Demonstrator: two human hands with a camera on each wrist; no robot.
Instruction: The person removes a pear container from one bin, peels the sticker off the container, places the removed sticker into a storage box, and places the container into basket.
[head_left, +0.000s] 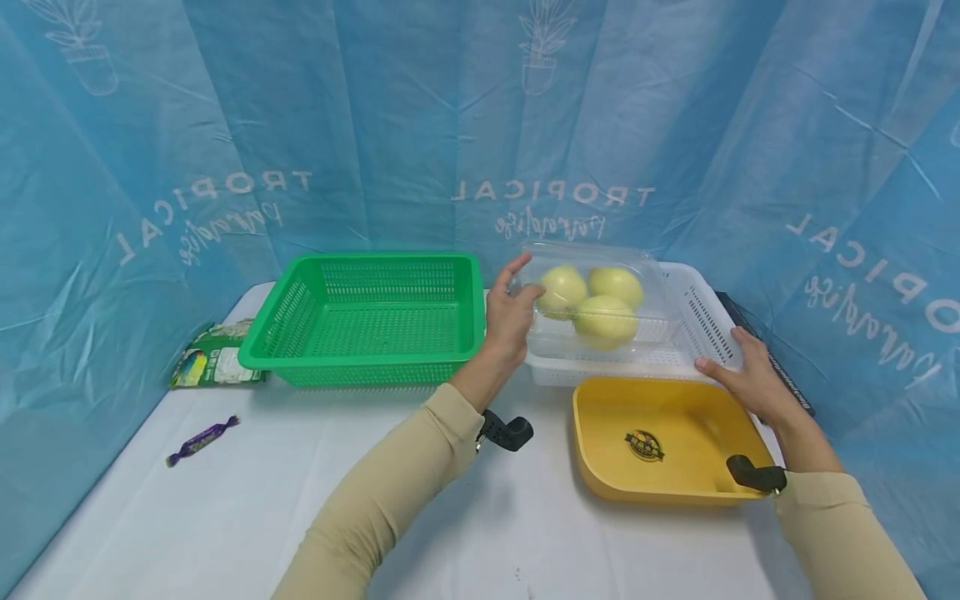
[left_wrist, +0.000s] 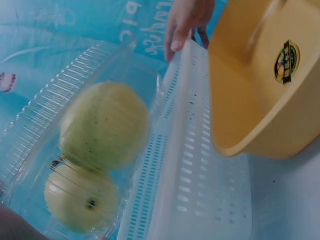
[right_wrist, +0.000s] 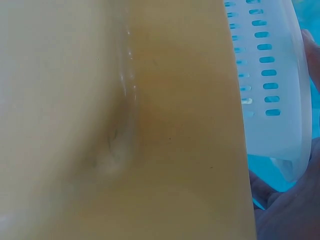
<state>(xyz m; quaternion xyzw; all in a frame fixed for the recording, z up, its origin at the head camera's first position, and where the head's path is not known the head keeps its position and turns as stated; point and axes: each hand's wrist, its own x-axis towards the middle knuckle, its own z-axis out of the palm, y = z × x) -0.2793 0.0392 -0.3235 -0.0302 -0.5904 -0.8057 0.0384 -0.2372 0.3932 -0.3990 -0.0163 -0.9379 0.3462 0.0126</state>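
Observation:
A clear plastic container (head_left: 547, 340) holding three pale yellow-green fruits (head_left: 606, 322), which look like pears, is tilted above the white basket (head_left: 703, 302). My left hand (head_left: 512, 315) grips the container by its left end, thumb and fingers spread around it. In the left wrist view the ridged clear wall lies over two of the fruits (left_wrist: 105, 125), and a stem shows. At the white basket's front right corner, my right hand (head_left: 752, 379) holds the rim between thumb and fingers. The right wrist view shows that slotted basket corner (right_wrist: 280, 145), with the hand partly cut off.
A yellow tub (head_left: 693, 433) stands in front of the white basket, below my right wrist. To the left are a green basket (head_left: 360, 362), a green packet (head_left: 221, 357) and a purple wrapped candy (head_left: 201, 440). A black box (head_left: 787, 379) lies along the right edge. Blue curtains surround the table.

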